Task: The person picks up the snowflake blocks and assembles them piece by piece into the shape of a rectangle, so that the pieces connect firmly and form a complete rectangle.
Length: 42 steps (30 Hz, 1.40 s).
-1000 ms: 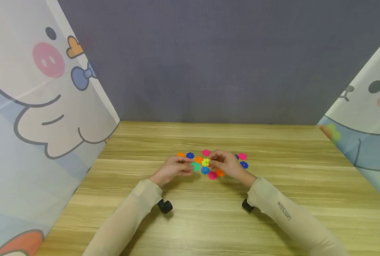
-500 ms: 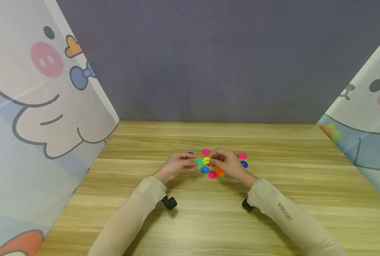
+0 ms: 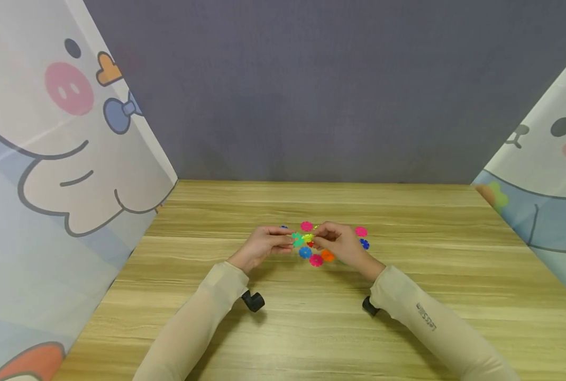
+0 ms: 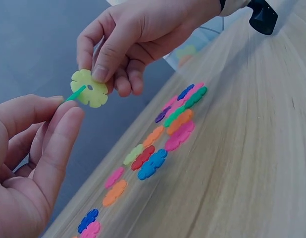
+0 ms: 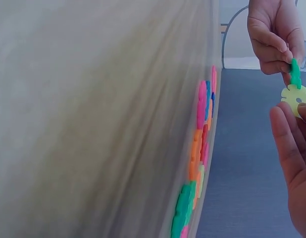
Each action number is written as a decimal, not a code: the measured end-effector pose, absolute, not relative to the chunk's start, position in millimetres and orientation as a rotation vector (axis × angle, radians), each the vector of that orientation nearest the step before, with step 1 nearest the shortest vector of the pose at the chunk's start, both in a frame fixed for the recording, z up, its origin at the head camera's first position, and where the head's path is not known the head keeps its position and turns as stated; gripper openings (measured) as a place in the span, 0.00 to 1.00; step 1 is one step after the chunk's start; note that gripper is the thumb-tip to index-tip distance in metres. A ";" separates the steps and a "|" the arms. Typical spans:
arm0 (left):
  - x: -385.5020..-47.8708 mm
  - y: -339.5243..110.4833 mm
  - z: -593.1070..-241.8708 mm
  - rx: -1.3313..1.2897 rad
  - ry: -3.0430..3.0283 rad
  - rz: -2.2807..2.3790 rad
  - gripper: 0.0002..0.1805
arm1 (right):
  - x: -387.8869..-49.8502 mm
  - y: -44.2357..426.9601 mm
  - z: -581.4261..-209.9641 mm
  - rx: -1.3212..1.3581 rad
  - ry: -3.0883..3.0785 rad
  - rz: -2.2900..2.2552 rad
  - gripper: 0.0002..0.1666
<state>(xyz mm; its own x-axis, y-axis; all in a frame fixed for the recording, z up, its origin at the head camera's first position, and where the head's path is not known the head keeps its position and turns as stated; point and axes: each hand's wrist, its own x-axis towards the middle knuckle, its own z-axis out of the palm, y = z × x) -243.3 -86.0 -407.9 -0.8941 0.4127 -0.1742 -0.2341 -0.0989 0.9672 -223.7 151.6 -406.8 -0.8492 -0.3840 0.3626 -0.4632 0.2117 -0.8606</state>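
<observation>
L hand (image 3: 265,245) pinches green disc (image 5: 295,73), R hand (image 3: 342,244) pinches yellow disc (image 4: 94,92), w/ the 2 discs touching approx. edge-on.

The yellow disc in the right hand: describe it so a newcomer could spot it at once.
Start from the wooden table and the coloured discs lying on it. Above them, the right hand pinches the yellow disc, which seems to meet the green disc in the left hand. Unlike the similar yellow-green disc on the table, it is held up in the air.
</observation>
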 end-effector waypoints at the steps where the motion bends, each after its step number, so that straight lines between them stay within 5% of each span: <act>1: -243.4 -86.0 -407.5 0.195 1.758 2.036 0.22 | -223.2 152.0 -406.6 0.847 -2.387 1.729 0.04; 42: -242.9 -88.4 -407.9 0.185 1.782 2.020 0.19 | -227.0 153.8 -404.9 0.795 -2.546 1.677 0.11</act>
<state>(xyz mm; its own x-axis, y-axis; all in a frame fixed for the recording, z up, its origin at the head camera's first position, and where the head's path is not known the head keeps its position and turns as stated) -242.9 -88.4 -407.9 -0.8950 0.4059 -0.1849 -0.2341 -0.0748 0.9693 -227.0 153.8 -404.9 -0.8727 -0.4125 0.2613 -0.4029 0.3060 -0.8626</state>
